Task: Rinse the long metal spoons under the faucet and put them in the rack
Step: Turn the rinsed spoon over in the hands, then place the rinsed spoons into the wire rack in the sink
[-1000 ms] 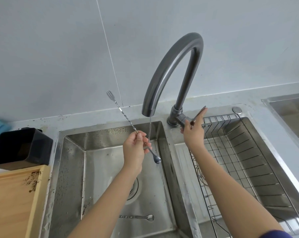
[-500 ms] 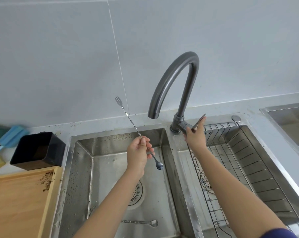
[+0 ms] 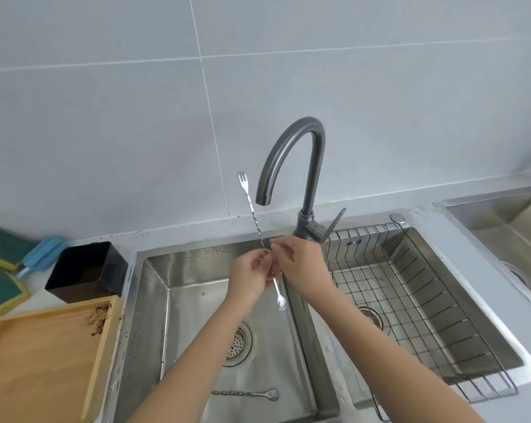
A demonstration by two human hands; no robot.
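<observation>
we see the wire rack (image 3: 441,303) in the right sink with no spoons in it yet. the left sink (image 3: 194,300) has one long spoon (image 3: 246,393) lying flat. our left hand (image 3: 249,277) and right hand (image 3: 301,264) both pinch the twisted spoon (image 3: 252,215) near the dry faucet (image 3: 291,160).

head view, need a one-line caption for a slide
Both hands, left hand and right hand, hold a long twisted spoon over the sink beside the faucet.
</observation>
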